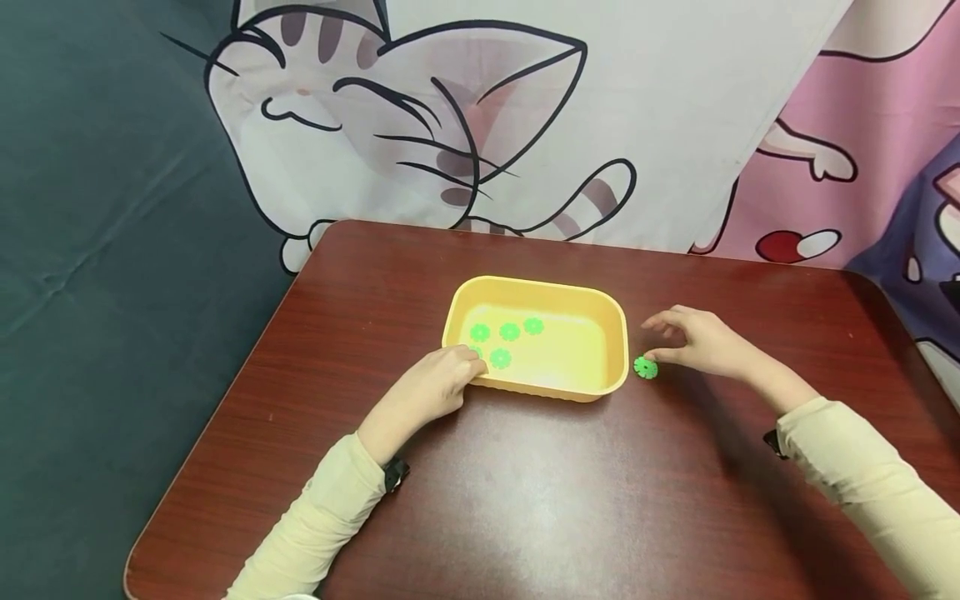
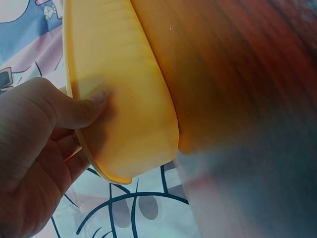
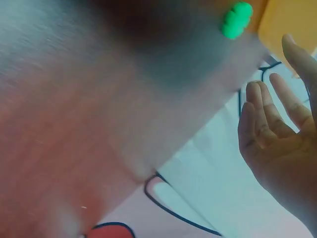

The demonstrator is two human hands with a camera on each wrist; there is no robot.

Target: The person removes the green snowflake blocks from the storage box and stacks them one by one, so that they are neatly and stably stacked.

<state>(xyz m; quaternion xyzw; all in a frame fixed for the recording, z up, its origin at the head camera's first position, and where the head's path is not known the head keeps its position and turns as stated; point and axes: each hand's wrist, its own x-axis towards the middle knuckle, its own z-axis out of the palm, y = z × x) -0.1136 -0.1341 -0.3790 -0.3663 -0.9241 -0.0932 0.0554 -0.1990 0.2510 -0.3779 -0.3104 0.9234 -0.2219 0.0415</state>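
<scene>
A yellow plastic tub (image 1: 588, 392) stands on the table. Its near-left rim is gripped by my left hand (image 1: 441, 381), with the thumb (image 2: 86, 109) against the outer wall and the other fingers over the rim. Several flat green notched discs (image 1: 510, 332) lie on the tub's floor, one partly hidden by that hand. Another green notched disc (image 1: 646, 367) rests on the table just right of the tub. Above it hovers my right hand (image 1: 701, 340), fingers loosely bent and apart; in the right wrist view nothing is between them and the disc (image 3: 237, 20) is separate.
The dark red-brown wooden table (image 1: 525, 500) has rounded corners. Behind it hangs a cloth (image 1: 660, 100) printed with a cartoon cat, and a dark green cloth (image 1: 112, 250) covers the left side. Black bands sit at both wrists.
</scene>
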